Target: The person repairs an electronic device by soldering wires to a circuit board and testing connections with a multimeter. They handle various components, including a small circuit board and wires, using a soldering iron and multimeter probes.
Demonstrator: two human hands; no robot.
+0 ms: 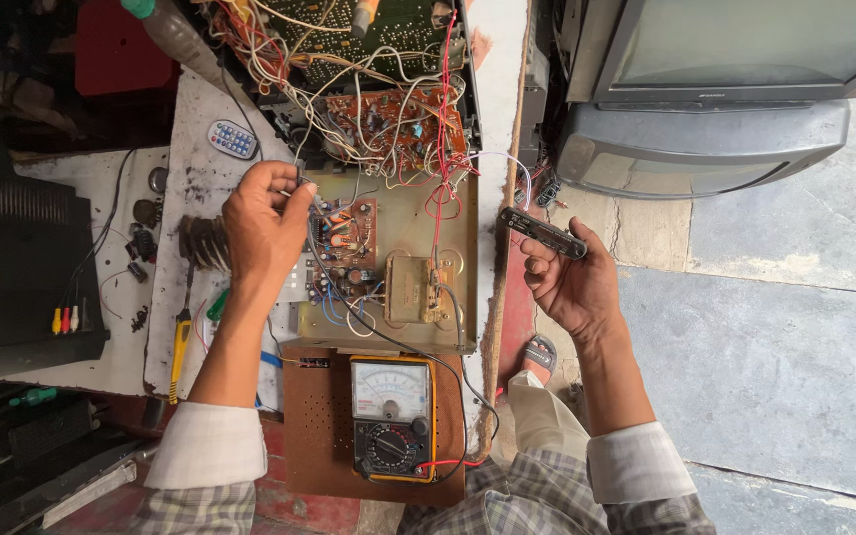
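Both hands grip: left hand [267, 223] pinches a wire [311, 233], right hand [569, 277] holds a black module [544, 232].

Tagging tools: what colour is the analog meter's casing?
Yellow-orange casing around a black body on the analog meter, seen in the head view.

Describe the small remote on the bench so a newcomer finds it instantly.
Start at the open metal chassis in the middle of the white workbench. Above the left hand, left of the tangled wiring, lies the small remote. It is a pale, rounded slab covered with rows of blue buttons, unlike the dark parts scattered below it.
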